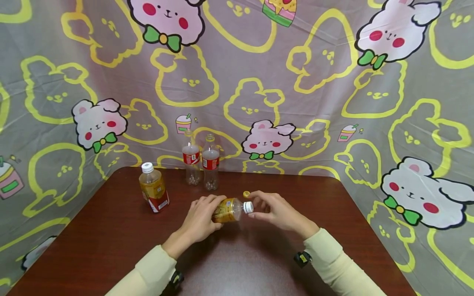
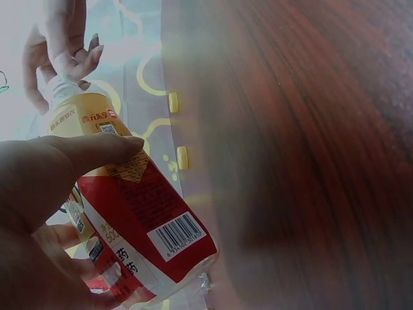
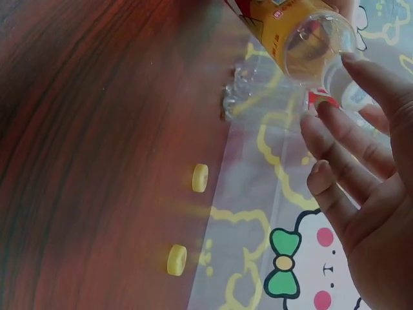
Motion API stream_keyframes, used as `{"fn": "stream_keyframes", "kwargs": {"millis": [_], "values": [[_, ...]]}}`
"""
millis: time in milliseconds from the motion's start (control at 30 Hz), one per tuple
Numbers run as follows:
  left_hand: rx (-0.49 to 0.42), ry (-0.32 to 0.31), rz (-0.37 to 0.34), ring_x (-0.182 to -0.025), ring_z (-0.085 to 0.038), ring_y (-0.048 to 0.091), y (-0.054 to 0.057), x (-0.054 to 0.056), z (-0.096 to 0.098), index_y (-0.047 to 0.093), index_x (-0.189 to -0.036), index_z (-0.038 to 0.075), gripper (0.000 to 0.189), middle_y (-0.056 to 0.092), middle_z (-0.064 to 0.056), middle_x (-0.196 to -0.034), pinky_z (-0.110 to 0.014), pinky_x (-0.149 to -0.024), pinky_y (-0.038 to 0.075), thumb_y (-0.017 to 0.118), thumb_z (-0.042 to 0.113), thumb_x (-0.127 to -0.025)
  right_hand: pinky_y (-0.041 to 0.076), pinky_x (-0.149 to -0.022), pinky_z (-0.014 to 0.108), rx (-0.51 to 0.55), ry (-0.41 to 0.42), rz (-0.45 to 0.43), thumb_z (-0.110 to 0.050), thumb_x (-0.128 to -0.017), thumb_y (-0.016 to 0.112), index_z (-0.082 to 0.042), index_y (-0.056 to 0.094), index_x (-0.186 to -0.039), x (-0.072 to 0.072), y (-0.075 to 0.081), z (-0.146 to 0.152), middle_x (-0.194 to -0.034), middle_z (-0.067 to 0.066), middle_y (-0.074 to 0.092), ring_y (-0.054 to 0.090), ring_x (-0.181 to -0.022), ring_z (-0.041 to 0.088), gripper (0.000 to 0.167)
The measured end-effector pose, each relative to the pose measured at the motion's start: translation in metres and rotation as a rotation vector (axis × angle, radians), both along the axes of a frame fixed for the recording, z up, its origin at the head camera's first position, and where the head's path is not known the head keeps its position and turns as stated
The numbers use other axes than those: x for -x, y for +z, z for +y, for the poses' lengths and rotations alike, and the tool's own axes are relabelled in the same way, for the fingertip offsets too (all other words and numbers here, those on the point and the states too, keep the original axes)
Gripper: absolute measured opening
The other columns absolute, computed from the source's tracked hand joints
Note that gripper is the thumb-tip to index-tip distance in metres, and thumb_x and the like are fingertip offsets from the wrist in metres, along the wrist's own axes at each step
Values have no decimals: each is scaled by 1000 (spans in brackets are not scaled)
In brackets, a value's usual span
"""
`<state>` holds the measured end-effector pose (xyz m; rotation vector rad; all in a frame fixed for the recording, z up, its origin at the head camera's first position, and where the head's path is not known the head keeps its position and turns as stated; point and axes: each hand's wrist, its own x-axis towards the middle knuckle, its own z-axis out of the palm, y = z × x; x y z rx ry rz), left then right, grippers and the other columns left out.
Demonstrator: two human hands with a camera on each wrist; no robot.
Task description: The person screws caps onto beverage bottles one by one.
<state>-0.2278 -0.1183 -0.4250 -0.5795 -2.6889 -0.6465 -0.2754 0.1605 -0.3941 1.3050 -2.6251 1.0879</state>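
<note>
Observed gripping gold-labelled bottle [image 1: 226, 210] sideways over table [image 1: 111, 230] in left hand [image 1: 201, 216], seemingly to steady it and present white cap [image 1: 248, 207] to right hand [image 1: 277, 211], with fingers loosely parted around it, without discernible pinch

In the head view, the left hand [image 1: 203, 216] covers the base of the held bottle [image 1: 226, 210]; the right wrist view cuts that end off. Beyond the held bottle, one yellow cap [image 1: 246, 193] shows, its twin hidden by the right hand [image 1: 277, 209]. Left of the held bottle, the white-capped bottle [image 1: 154, 190] has print too small to read. Nearer than the held bottle, the sleeves [image 1: 148, 271] leave the bottom edge.
</note>
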Motion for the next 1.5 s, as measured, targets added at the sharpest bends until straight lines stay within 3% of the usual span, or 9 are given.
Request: {"fn": "stream_keyframes", "kwargs": {"millis": [233, 367, 500, 667, 767, 967, 1100, 1367, 1500], "values": [[-12, -2, -7, -108, -29, 60, 1, -2, 1, 60, -137, 16, 77, 66, -5, -124, -54, -91, 43, 96, 20, -69, 56, -67, 28, 13, 5, -19, -17, -90, 81, -18, 64, -118, 0, -2, -3, -90, -10, 68, 63, -75, 9, 33], [-24, -7, -7, -107, -30, 60, 2, -4, 3, 60, -137, 15, 77, 66, -6, -124, -54, -91, 44, 96, 20, -69, 56, -69, 27, -4, 1, -24, -22, -93, 78, -16, 65, -113, 0, -1, -3, -89, -8, 71, 65, -77, 7, 24], [-21, -9, 19, -107, -29, 61, 2, -6, 4, 61, -138, 14, 77, 67, -5, -123, -54, -89, 45, 96, 21, -69, 53, -61, 25, -51, -1, 24, -31, -98, 71, -17, 66, -105, -1, 2, -4, -82, -7, 70, 61, -69, 4, 16], [22, -5, 91, -106, -30, 60, 3, -7, 7, 60, -138, 15, 79, 66, -4, -122, -56, -91, 44, 96, 23, -69, 45, -52, 23, -95, -75, 112, -43, -104, 57, -23, 65, -85, -1, -2, -7, -62, -15, 55, 49, -56, 2, 29], [46, -3, 113, -106, -29, 60, 4, -7, 8, 60, -138, 16, 79, 65, -4, -121, -57, -92, 44, 96, 23, -69, 42, -52, 23, -96, -125, 144, -47, -105, 52, -24, 64, -79, -1, -5, -7, -59, -17, 49, 46, -56, 3, 37], [24, -8, 63, -108, -30, 60, 5, -5, 5, 59, -139, 15, 79, 65, -5, -123, -56, -92, 44, 96, 24, -70, 48, -58, 25, -22, -91, 77, -46, -100, 63, -27, 70, -105, -1, -5, -3, -78, -14, 63, 55, -67, 7, 20], [12, 4, 41, -109, -31, 60, 4, -4, 1, 59, -139, 16, 78, 64, -5, -124, -56, -92, 44, 95, 24, -71, 50, -60, 25, -5, -43, 50, -41, -94, 74, -29, 65, -119, -1, -2, 0, -86, -14, 64, 56, -70, 7, 29], [5, -4, 19, -109, -30, 60, 3, -5, 1, 59, -139, 16, 77, 65, -5, -123, -55, -92, 44, 95, 24, -72, 53, -67, 26, -56, -13, 88, -35, -96, 73, -20, 68, -115, 0, 0, -4, -88, -16, 64, 60, -77, 4, 24], [4, 1, 18, -107, -29, 60, 2, -8, 3, 59, -139, 15, 78, 66, -4, -122, -54, -90, 44, 95, 24, -71, 52, -64, 26, -110, -21, 124, -40, -100, 67, -21, 70, -103, -1, 1, -7, -79, -15, 64, 58, -70, 2, 19]]}}
